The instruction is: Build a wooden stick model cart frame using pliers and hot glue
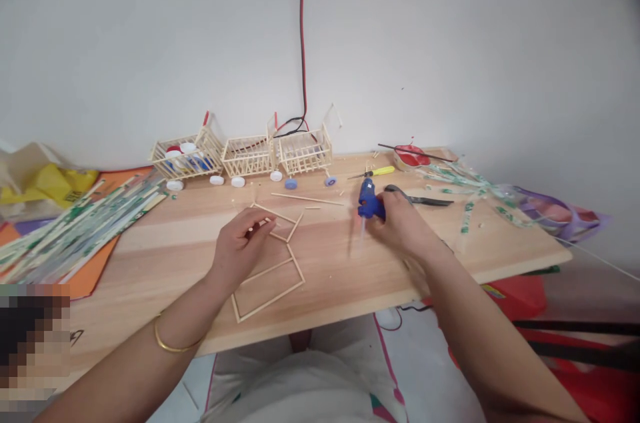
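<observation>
My left hand (243,243) is closed in a pinch over the table; a pale bit of thin wooden stick (251,229) shows between its fingers. Just beyond and partly behind those fingers lies a small frame of glued sticks (295,228). A larger rectangular stick frame (273,298) lies flat nearer to me, partly covered by my left hand and forearm. My right hand (407,223) is wrapped round the handle of a blue glue gun (369,199), and a clear glue stick (363,228) pokes out of it towards me.
Three small stick carts with wheels (187,157) stand along the wall. Bundled wrapped sticks (85,229) lie at left. A yellow-handled screwdriver (381,171), black-handled pliers (425,199), a red-lined bowl (411,157) and crumpled wrappers (470,189) are at right. A person's blurred head shows bottom left.
</observation>
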Demonstrator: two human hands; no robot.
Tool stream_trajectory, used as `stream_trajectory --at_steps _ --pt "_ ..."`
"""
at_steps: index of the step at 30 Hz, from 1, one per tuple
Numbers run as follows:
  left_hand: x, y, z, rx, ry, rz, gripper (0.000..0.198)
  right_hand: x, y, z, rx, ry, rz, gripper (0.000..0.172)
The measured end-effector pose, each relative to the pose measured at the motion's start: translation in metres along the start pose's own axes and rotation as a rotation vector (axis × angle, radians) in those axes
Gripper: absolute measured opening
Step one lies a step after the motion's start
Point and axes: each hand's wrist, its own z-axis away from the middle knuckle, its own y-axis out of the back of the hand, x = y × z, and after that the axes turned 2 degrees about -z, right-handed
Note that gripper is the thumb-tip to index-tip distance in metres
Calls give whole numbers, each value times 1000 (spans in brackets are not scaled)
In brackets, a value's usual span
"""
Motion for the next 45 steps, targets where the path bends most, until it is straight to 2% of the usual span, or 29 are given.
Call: stream_trajectory --at_steps 2,4,6,8,10,13,17,21,24,33,42,45 --pt "3 3 -3 26 -3 -14 16 0 10 6 68 -13 -117 29" --pt "9 4 -8 10 33 -41 18 -5 23 10 73 -39 -226 24" --pt "17 3 -16 -26 66 -71 20 -14 33 8 13 -2 -304 25" --pt "23 -1 -24 -30 82 -94 20 -27 37 1 -95 107 -347 32" --pt "24 -8 -28 -10 86 -100 20 -38 33 -8 -193 203 -393 34" --pt "18 -17 -28 24 72 -104 19 -46 19 -20 -269 249 -459 35" --pt "4 -20 -24 9 77 -113 18 -40 -3 -25 -388 257 -593 36" --pt "0 -21 -26 -11 60 -123 17 -34 -15 -28 -492 342 -745 38" --pt "0 -22 -27 -34 40 -153 16 -33 -19 -30 -512 357 -778 39" --pt "-2 -25 -28 -24 69 -185 16 -35 -25 -30 -507 277 -791 38" --pt "3 -26 -28 -21 79 -210 16 -39 -27 -27 -508 180 -664 38" --pt "2 -25 -28 -21 77 -206 16 -39 -28 -27 -490 188 -672 37"
